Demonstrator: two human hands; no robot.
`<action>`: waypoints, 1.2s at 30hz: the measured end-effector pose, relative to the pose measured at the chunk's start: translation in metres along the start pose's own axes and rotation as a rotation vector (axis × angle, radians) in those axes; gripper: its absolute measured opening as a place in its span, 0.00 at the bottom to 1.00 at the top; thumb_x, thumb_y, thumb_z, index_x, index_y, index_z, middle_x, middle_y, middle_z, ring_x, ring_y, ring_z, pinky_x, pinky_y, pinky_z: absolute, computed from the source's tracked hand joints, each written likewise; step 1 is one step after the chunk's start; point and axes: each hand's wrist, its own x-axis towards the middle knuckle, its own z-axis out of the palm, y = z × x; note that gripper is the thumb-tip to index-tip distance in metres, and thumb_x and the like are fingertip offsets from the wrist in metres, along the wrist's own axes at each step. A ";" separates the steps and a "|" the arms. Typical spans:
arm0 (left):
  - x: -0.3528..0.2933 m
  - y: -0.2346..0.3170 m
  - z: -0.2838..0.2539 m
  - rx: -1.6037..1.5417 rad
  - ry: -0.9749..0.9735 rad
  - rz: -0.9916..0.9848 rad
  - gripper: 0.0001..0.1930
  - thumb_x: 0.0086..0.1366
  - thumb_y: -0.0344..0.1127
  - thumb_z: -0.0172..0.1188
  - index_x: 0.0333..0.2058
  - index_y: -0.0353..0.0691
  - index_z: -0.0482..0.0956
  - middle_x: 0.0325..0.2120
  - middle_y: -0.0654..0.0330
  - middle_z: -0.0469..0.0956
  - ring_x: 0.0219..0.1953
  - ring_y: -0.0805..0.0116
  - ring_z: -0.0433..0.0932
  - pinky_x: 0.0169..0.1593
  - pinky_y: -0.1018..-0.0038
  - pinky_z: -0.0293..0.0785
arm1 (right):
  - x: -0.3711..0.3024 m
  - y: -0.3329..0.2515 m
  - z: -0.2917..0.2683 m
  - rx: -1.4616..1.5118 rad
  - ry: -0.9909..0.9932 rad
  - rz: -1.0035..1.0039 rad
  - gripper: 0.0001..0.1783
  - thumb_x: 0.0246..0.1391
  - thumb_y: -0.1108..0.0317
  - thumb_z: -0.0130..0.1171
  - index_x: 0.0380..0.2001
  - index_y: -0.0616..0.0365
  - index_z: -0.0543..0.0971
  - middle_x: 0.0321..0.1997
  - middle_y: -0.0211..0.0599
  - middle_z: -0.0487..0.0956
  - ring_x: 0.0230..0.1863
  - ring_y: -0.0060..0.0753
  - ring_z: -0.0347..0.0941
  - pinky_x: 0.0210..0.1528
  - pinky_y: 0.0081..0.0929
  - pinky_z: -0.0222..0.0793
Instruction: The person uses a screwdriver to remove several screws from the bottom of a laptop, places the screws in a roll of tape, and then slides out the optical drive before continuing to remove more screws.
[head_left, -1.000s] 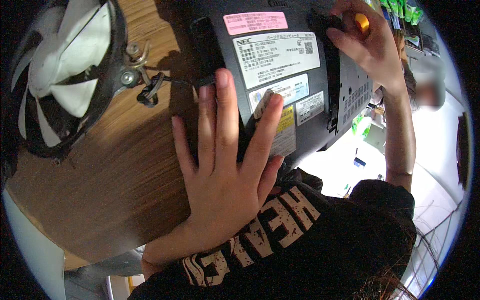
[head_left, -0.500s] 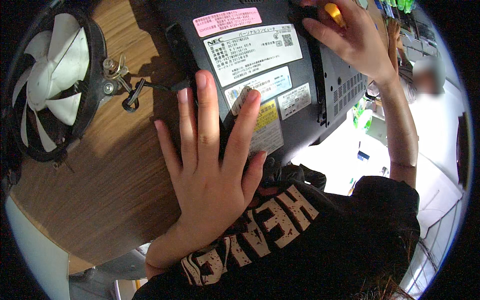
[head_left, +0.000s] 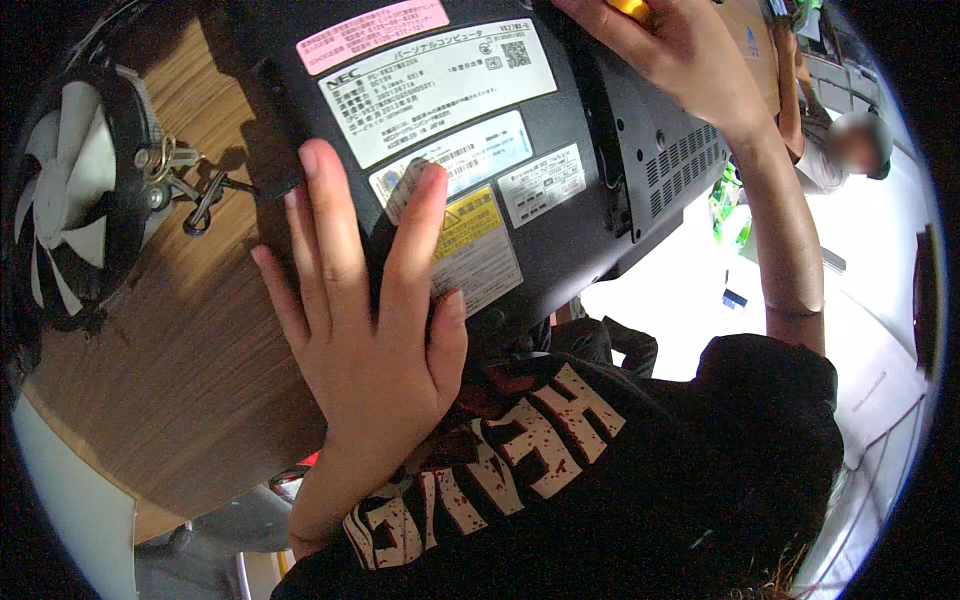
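Note:
A black laptop computer lies underside up, with a white label, a pink label and a yellow label on its base. My left hand is spread out over its near left edge, index fingertip on the labels, holding nothing. At the far right part of the base, my right hand is closed round a yellow-handled screwdriver. Only the handle's end shows; its tip is hidden past the top of the picture.
On the wooden table, a black-framed fan with white blades stands at the left. A knotted black cable and a metal clip-like fitting lie between fan and laptop. Another person is at the far right.
The laptop, the fan and my left hand have all shifted left in the picture. My right hand sits slightly higher and farther left, with less of the yellow handle showing.

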 end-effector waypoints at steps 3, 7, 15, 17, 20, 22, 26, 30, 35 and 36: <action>0.002 0.002 -0.003 0.003 -0.025 -0.008 0.27 0.66 0.49 0.30 0.59 0.43 0.60 0.62 0.40 0.45 0.63 0.41 0.47 0.60 0.45 0.43 | -0.003 0.001 0.000 0.012 0.006 -0.029 0.07 0.52 0.70 0.56 0.30 0.61 0.70 0.27 0.39 0.76 0.28 0.25 0.72 0.30 0.24 0.66; 0.003 0.004 -0.007 0.045 -0.070 -0.007 0.28 0.66 0.51 0.28 0.59 0.43 0.59 0.62 0.39 0.44 0.64 0.42 0.46 0.60 0.45 0.42 | -0.012 -0.004 0.005 -0.045 0.087 0.028 0.08 0.49 0.70 0.57 0.29 0.62 0.70 0.22 0.41 0.75 0.25 0.31 0.75 0.27 0.25 0.68; 0.008 0.002 -0.008 -0.272 0.313 0.195 0.21 0.59 0.34 0.52 0.49 0.30 0.67 0.56 0.41 0.56 0.57 0.46 0.59 0.57 0.58 0.58 | -0.013 -0.031 -0.014 -0.508 0.207 -0.084 0.17 0.44 0.60 0.60 0.36 0.56 0.70 0.26 0.37 0.74 0.31 0.41 0.73 0.33 0.33 0.68; -0.006 0.010 -0.028 -0.741 0.124 -0.082 0.21 0.63 0.41 0.46 0.47 0.29 0.69 0.47 0.45 0.65 0.51 0.56 0.67 0.50 0.66 0.66 | -0.026 -0.050 -0.005 -0.457 0.321 -0.287 0.16 0.43 0.59 0.58 0.34 0.55 0.71 0.29 0.34 0.73 0.34 0.39 0.71 0.36 0.34 0.66; 0.008 0.028 -0.054 -1.601 -0.254 -0.642 0.27 0.67 0.48 0.35 0.50 0.28 0.66 0.47 0.50 0.69 0.48 0.63 0.69 0.50 0.71 0.66 | -0.051 -0.083 0.040 -0.260 0.396 -0.672 0.14 0.41 0.58 0.55 0.31 0.53 0.72 0.33 0.31 0.72 0.39 0.36 0.68 0.41 0.35 0.62; 0.036 0.056 -0.076 -1.722 -0.447 -0.833 0.29 0.68 0.51 0.31 0.51 0.28 0.65 0.49 0.52 0.69 0.47 0.66 0.70 0.51 0.73 0.65 | -0.059 -0.093 0.065 -0.143 0.409 -0.895 0.14 0.39 0.56 0.53 0.29 0.52 0.73 0.36 0.29 0.71 0.42 0.34 0.66 0.44 0.36 0.60; 0.027 0.043 -0.037 -1.674 -0.247 -0.205 0.27 0.69 0.49 0.31 0.49 0.29 0.65 0.48 0.51 0.69 0.49 0.65 0.70 0.52 0.72 0.65 | -0.057 -0.094 0.049 0.216 0.303 -1.012 0.15 0.39 0.58 0.55 0.30 0.53 0.73 0.38 0.33 0.69 0.44 0.35 0.64 0.44 0.38 0.61; 0.060 0.064 -0.042 -1.543 -0.328 -0.421 0.14 0.68 0.45 0.42 0.38 0.40 0.67 0.15 0.71 0.57 0.12 0.80 0.52 0.17 0.81 0.48 | -0.035 -0.044 0.012 0.374 0.872 -0.451 0.07 0.51 0.65 0.51 0.29 0.57 0.70 0.33 0.39 0.71 0.38 0.42 0.68 0.41 0.40 0.67; 0.114 0.065 -0.032 -0.856 -0.015 0.148 0.12 0.68 0.38 0.43 0.42 0.37 0.71 0.18 0.66 0.66 0.16 0.77 0.62 0.23 0.79 0.60 | -0.022 0.015 0.050 -0.397 0.646 0.048 0.25 0.51 0.51 0.48 0.46 0.57 0.71 0.60 0.48 0.62 0.65 0.44 0.50 0.57 0.70 0.41; 0.132 0.076 -0.019 -0.582 0.058 0.362 0.13 0.67 0.36 0.43 0.43 0.36 0.72 0.23 0.61 0.72 0.21 0.72 0.70 0.29 0.76 0.67 | -0.030 0.021 0.060 -0.303 0.630 0.104 0.28 0.51 0.48 0.45 0.49 0.55 0.70 0.60 0.49 0.61 0.66 0.45 0.48 0.57 0.72 0.35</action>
